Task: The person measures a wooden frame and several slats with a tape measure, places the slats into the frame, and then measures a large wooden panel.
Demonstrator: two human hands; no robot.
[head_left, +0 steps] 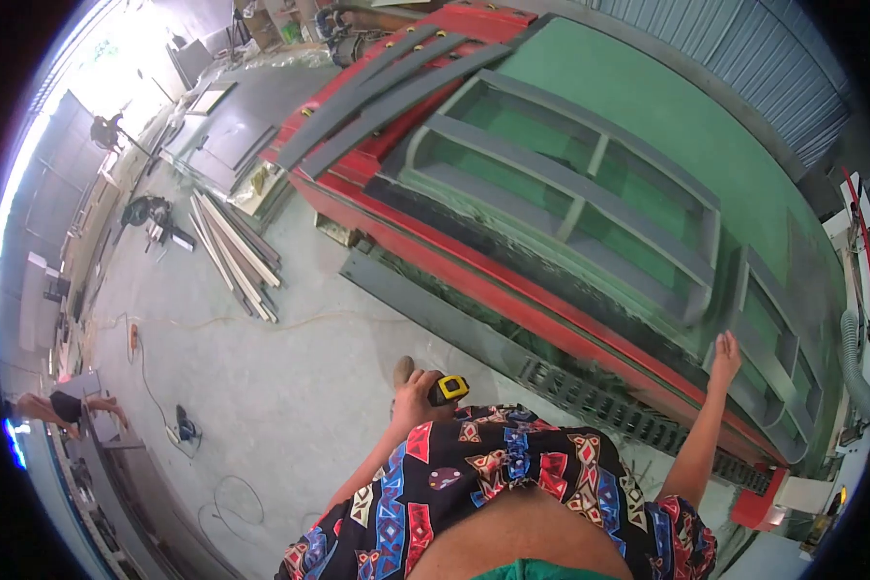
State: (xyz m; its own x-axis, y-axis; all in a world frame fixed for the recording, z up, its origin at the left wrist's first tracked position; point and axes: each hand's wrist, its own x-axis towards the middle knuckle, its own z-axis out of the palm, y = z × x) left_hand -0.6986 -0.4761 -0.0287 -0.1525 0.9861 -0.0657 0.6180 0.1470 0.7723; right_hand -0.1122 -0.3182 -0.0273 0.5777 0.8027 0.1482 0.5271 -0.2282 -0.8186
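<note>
My left hand [418,398] is closed around a yellow and black tape measure [449,390], in front of my patterned shirt. My right hand [726,358] is raised at the near edge of the green-topped red machine [590,319], its fingers close together and pointing away from me; nothing shows in it. It is nearest to a small grey frame [768,358] lying on the green surface. A larger grey frame [575,198] with crossbars lies to the left of it. Whether my right hand touches the small frame I cannot tell.
Grey strips [387,97] lie across the machine's red far end. Long pale strips [232,253] are on the floor at left, with a cable [150,377] and a small tool [186,425]. Another person's legs [106,406] show at far left. A slotted metal rail [590,401] runs beside the machine.
</note>
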